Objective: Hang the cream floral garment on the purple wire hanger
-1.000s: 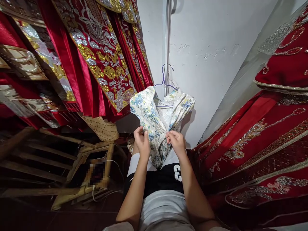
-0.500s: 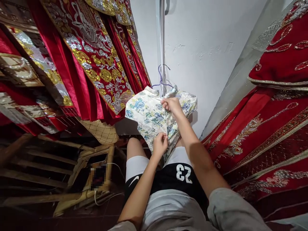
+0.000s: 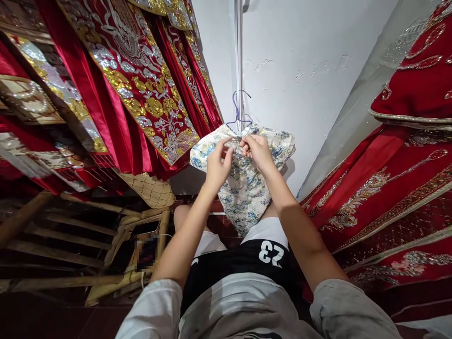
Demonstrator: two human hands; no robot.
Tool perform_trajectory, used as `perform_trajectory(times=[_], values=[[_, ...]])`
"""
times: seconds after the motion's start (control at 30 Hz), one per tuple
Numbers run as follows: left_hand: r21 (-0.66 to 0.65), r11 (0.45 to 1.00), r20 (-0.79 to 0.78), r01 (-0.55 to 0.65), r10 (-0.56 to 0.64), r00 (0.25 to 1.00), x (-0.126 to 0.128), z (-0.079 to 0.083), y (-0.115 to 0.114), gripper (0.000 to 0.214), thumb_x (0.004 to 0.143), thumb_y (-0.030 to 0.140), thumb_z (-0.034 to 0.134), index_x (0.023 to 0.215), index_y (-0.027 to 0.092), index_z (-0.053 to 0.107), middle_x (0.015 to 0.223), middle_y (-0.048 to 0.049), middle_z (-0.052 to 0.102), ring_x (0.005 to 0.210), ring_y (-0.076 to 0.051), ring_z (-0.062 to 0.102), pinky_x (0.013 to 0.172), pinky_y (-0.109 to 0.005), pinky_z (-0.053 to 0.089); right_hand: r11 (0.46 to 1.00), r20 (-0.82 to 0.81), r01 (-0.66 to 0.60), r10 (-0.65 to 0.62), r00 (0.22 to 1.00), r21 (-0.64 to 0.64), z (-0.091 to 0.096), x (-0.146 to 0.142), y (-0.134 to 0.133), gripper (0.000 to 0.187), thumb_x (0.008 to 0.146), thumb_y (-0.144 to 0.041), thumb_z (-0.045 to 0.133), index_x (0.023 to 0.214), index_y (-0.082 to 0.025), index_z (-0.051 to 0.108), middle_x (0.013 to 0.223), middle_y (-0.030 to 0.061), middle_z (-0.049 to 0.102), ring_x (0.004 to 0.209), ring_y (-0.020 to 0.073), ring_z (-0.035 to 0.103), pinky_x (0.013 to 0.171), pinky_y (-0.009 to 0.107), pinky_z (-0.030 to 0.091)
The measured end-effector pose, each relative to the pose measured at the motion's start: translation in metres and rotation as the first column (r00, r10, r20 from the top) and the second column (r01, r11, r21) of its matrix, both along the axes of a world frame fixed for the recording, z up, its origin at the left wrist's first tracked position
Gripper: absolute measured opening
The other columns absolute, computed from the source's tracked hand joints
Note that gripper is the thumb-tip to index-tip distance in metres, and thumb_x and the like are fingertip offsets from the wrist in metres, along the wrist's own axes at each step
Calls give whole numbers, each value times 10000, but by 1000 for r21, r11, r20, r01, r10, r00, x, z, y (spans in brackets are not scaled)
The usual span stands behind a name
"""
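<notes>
Hanging before us: a floral blouse [image 3: 243, 202] on a purple hanger [image 3: 238, 115], in front of an upright pale pole [image 3: 237, 47], its lower end above the gap between our thighs.
Our left hand [image 3: 218, 165]: loosely opened at the neckline, thumb and forefinger apart.
Our right hand [image 3: 259, 151]: fingers curled, thumb and forefinger pinching the blouse at the neckline, just beside the left.
Red garments: we see sequinned skirts [image 3: 155, 106] on our left, embroidered gowns [image 3: 370, 197] on our right.
Chair: we have a wooden one [image 3: 70, 282] at lower left.
</notes>
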State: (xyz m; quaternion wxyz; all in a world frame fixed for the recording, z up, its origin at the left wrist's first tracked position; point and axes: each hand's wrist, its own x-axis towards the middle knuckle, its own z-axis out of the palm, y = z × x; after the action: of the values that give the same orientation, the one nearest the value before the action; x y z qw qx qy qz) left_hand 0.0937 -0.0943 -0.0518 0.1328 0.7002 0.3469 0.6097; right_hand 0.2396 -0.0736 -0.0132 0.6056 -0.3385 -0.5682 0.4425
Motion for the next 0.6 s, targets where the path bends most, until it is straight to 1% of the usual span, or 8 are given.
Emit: perform_trajectory(times=[0.1, 0.17, 0.23, 0.33, 0.37, 0.43, 0.5, 0.6], values=[[143, 989, -185, -22, 48, 982, -1, 32, 17, 131, 976, 272, 592, 1006, 182, 683, 891, -41, 690, 751, -159, 588, 729, -276, 435, 997, 50, -38, 35, 998, 61, 2, 1, 4, 278, 918, -193, 563, 646, -163, 610, 441, -40, 522, 370, 58, 410, 417, 175, 291], [204, 977, -261, -58, 112, 959, 2, 42, 21, 134, 982, 238, 580, 887, 176, 650, 853, -43, 675, 795, -166, 588, 755, -287, 434, 995, 62, -12, 6, 998, 97, -4, 0, 8, 280, 909, -204, 571, 636, -164, 619, 448, -40, 520, 386, 63, 415, 435, 184, 305], [231, 967, -222, -104, 157, 962, 2, 47, 24, 126, 992, 217, 574, 883, 180, 626, 863, -41, 667, 836, -167, 595, 790, -295, 437, 993, 85, 50, -60, 995, 110, -16, 0, 12, 295, 890, -221, 589, 601, -171, 612, 449, -40, 515, 407, 71, 425, 461, 196, 329], [128, 979, 65, -159, 152, 986, -13, 54, 31, 109, 998, 186, 593, 891, 176, 609, 911, -26, 656, 888, -145, 587, 846, -288, 435, 990, 165, 125, -134, 977, 63, -45, -1, 12, 307, 848, -238, 598, 546, -180, 603, 434, -33, 516, 426, 92, 439, 488, 218, 348], [59, 985, 202, -162, 147, 968, -24, 56, 35, 119, 997, 159, 596, 878, 166, 602, 911, -15, 644, 894, -129, 574, 864, -278, 430, 991, 184, 130, -134, 974, 36, -54, 0, 9, 305, 836, -242, 591, 537, -183, 604, 426, -31, 516, 426, 97, 438, 491, 223, 349], [-95, 987, 457, -129, 159, 875, -50, 55, 43, 175, 1007, 100, 557, 839, 146, 571, 874, 11, 602, 861, -92, 541, 868, -254, 419, 994, 176, 111, -107, 979, -14, -72, 0, 0, 296, 818, -254, 572, 532, -189, 607, 420, -32, 516, 422, 97, 432, 493, 226, 346], [-228, 972, 620, -61, 193, 761, -78, 44, 50, 268, 1056, 93, 437, 803, 151, 506, 791, 40, 537, 747, -58, 496, 802, -232, 419, 996, 124, 69, -62, 990, -56, -85, -1, -13, 278, 805, -277, 568, 543, -193, 611, 421, -36, 514, 418, 94, 425, 486, 225, 338], [-340, 937, 754, 83, 219, 619, -105, 9, 47, 371, 1101, 123, 309, 742, 190, 376, 649, 73, 410, 602, -44, 424, 720, -199, 431, 995, 32, 12, -9, 999, -97, -97, -11, -33, 254, 782, -306, 586, 557, -193, 617, 425, -35, 510, 417, 91, 422, 473, 225, 331]])
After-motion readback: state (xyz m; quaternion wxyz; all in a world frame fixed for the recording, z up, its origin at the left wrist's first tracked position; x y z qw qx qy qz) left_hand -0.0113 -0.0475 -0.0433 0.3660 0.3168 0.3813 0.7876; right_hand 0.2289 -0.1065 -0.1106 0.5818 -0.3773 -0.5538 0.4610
